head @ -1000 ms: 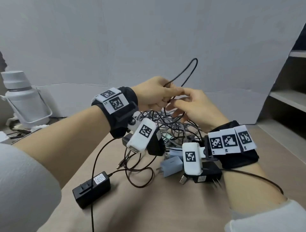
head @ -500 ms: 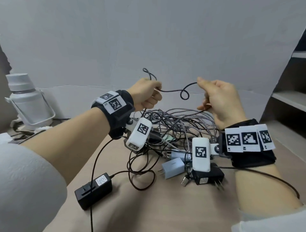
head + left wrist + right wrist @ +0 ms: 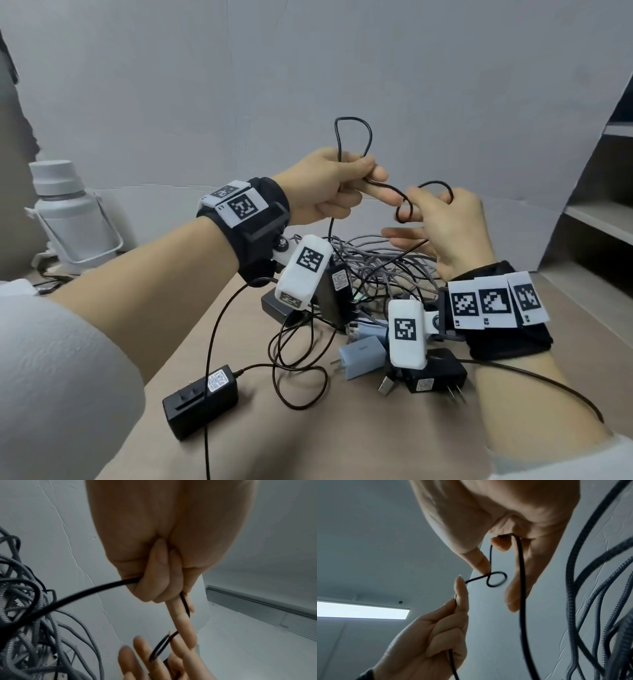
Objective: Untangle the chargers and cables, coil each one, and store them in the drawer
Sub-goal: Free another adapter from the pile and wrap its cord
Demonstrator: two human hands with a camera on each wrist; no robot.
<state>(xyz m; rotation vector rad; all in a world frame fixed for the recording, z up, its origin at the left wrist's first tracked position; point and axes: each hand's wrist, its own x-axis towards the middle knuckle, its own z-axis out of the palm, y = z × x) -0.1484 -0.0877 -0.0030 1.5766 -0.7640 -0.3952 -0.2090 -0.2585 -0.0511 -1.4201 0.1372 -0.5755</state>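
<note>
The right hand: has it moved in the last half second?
Yes. The right hand has swung back in toward the left hand, now above the grey cable pile, with the black cable between them.

Head cam looked down over the desk, while both wrist cams sat super close, aimed upward, sharing the black cable (image 3: 352,137).

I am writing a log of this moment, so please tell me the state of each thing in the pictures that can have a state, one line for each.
Left hand: fingers curled round the thin black cable.
Right hand: pinches the same cable.
Thin black cable: lifted between both hands, small loop in it.
Grey braided cables: tangled in a pile on the table.
Black adapter: lying flat, its cord uncoiled.
Light blue charger: lying on the table, prongs out.
White bottle: upright, cap on.
</note>
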